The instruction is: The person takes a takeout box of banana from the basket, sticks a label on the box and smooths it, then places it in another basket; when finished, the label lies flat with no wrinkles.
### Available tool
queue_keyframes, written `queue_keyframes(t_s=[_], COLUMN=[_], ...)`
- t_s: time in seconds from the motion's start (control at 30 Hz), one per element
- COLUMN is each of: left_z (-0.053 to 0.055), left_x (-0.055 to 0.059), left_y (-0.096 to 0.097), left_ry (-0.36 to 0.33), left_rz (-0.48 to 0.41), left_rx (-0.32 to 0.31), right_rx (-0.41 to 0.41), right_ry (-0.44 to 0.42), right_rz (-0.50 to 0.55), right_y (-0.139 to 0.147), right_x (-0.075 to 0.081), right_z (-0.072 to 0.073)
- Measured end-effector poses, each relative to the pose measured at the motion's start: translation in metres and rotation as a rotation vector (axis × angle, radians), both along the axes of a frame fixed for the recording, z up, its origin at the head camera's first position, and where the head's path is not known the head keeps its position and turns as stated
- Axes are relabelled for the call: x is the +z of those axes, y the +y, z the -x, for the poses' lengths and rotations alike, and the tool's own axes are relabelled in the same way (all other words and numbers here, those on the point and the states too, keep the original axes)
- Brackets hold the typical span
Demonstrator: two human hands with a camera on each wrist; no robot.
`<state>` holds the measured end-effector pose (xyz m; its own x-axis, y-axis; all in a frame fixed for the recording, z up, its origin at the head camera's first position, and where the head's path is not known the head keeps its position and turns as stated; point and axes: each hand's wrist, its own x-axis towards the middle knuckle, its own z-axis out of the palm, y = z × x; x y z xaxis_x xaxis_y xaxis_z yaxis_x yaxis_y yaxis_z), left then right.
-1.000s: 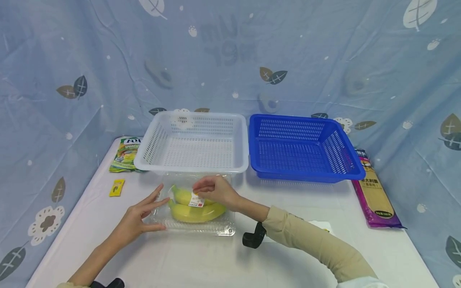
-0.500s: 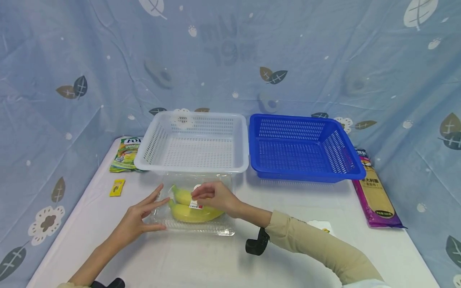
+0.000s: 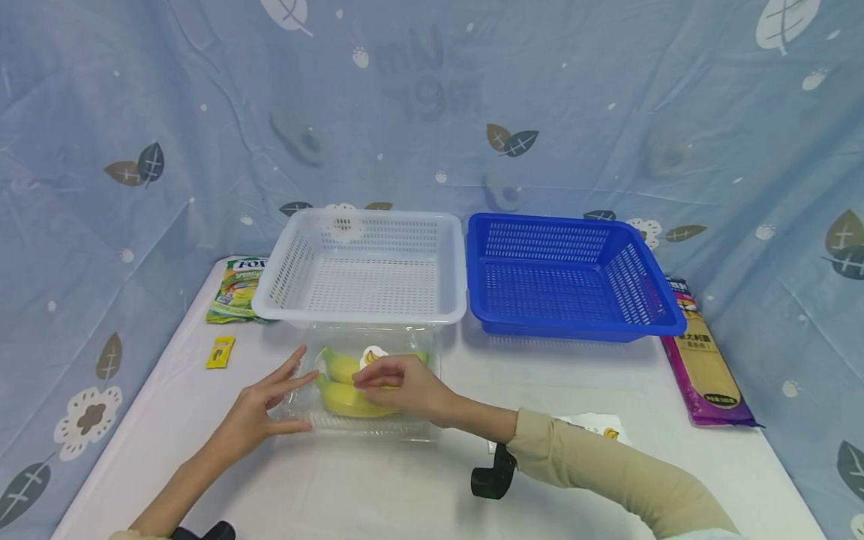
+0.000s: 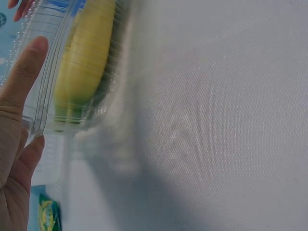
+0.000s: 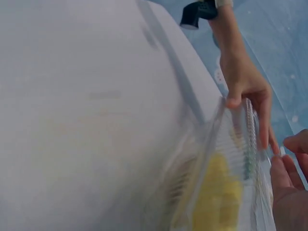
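A clear plastic box (image 3: 304,416) with two yellow bananas (image 3: 351,401) inside lies in front of the white basket. My left hand (image 3: 259,409) holds its left end, thumb at the near corner and fingers spread along the far part. In the left wrist view the thumb (image 4: 29,67) lies against the box wall. A white sticker (image 3: 373,354) with a banana picture is on the lid. My right hand (image 3: 408,386) has its fingertips on the lid over the lower part of this sticker, hiding it. In the right wrist view these fingers (image 5: 284,175) are bent close over the lid.
Behind the box stand a white basket (image 3: 359,315) and a blue basket (image 3: 574,330). A green snack bag (image 3: 236,292) and a small yellow packet (image 3: 219,352) lie left. A purple pasta pack (image 3: 709,360) lies right. A white sticker sheet (image 3: 594,424) is partly under the right sleeve.
My right hand has slid down over the lid toward me, uncovering the sticker's round upper part and covering its lower part. The left hand and the box have stayed in place.
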<state>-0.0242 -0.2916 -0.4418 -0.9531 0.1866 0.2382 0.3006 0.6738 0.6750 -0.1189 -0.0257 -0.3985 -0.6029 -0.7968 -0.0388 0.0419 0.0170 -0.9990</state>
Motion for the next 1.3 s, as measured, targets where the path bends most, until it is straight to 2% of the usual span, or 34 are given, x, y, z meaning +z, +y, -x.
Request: queue_keyframes(t_s=[0.2, 0.4, 0.6, 0.9, 1.0, 1.1, 1.2, 1.3], left_z=[-0.001, -0.002, -0.004, -0.004, -0.003, -0.001, 0.0, 0.0], left_x=[0.001, 0.0, 0.001, 0.002, 0.0, 0.0, -0.001, -0.001], left_y=[0.0, 0.0, -0.002, -0.001, -0.001, 0.0, 0.001, 0.002], left_ry=[0.012, 0.002, 0.008, 0.032, 0.04, 0.045, 0.042, 0.031], left_rz=[-0.016, -0.012, -0.021, -0.012, -0.01, -0.009, -0.005, -0.009], left_rx=[-0.003, -0.013, -0.008, -0.004, -0.008, -0.013, -0.004, 0.003], right_rx=[-0.138, -0.17, -0.103, 0.019, 0.045, 0.001, -0.118, -0.271], right_ry=[-0.005, -0.018, -0.059, -0.031, -0.017, 0.062, 0.258, 0.45], right_rz=[0.013, -0.004, -0.003, -0.011, 0.017, 0.085, 0.133, 0.124], right_y=[-0.004, -0.009, -0.007, 0.0, 0.007, 0.019, 0.035, 0.048], right_x=[-0.003, -0.009, -0.009, -0.007, -0.008, -0.009, -0.014, -0.021], right_z=[0.019, 0.027, 0.018, -0.001, -0.006, -0.011, -0.017, -0.021])
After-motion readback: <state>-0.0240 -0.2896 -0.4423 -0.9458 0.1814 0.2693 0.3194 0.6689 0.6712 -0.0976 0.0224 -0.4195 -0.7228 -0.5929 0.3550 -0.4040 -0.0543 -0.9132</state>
